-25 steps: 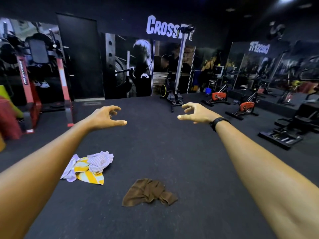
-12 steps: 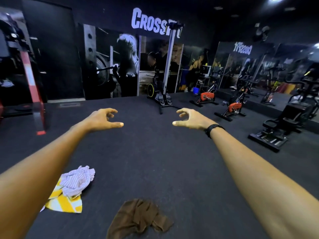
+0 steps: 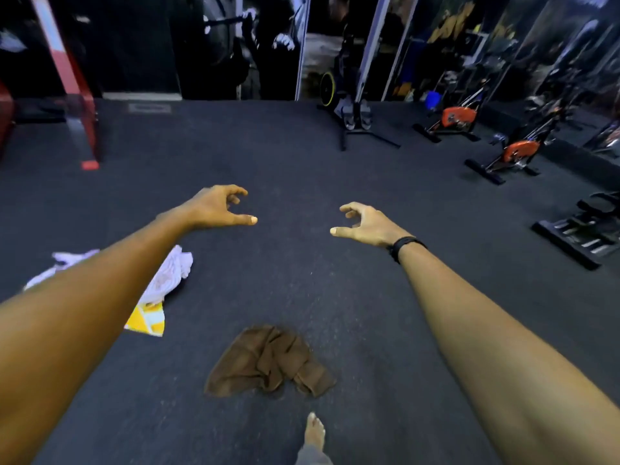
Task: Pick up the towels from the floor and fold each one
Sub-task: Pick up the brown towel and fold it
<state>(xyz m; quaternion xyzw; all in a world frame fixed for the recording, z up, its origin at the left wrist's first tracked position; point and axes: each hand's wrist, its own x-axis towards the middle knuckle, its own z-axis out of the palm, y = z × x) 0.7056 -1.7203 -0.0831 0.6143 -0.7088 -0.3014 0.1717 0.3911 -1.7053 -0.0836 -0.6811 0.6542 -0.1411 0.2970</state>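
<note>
Head view now tilts further down than it did half a second back: the wall lettering has slid out of the top of the frame, the brown towel (image 3: pixel 268 360) has risen from the bottom edge to lie whole in view, and a bare foot (image 3: pixel 314 431) has appeared just short of it, on the near side. That reads as the person stepping up to the brown towel and beginning to look down at it, so the first pick-up seems close, though nothing is lifted or folded yet. Both arms stay stretched forward over the dark gym floor (image 3: pixel 302 162), well apart from each other. The left hand (image 3: pixel 219 208) and the right hand (image 3: pixel 364 223) each have fingers loosely hooked and thumb pointing inward, gripping nothing, both beyond the brown towel and well above it. Left of the brown towel lies the pale striped towel (image 3: pixel 167 273), crumpled, with a yellow-and-white striped towel (image 3: pixel 147 318) peeking out beneath it. The left forearm crosses in front of that heap, so how the two cloths overlap, and whether a third pale cloth lies among them, cannot be told. The foot is cut off at the bottom edge, with only a hem of grey fabric showing. Far beyond the brown towel, orange exercise bikes (image 3: pixel 458 117) and a red rack post (image 3: pixel 67 72) are blurred and dim.
</note>
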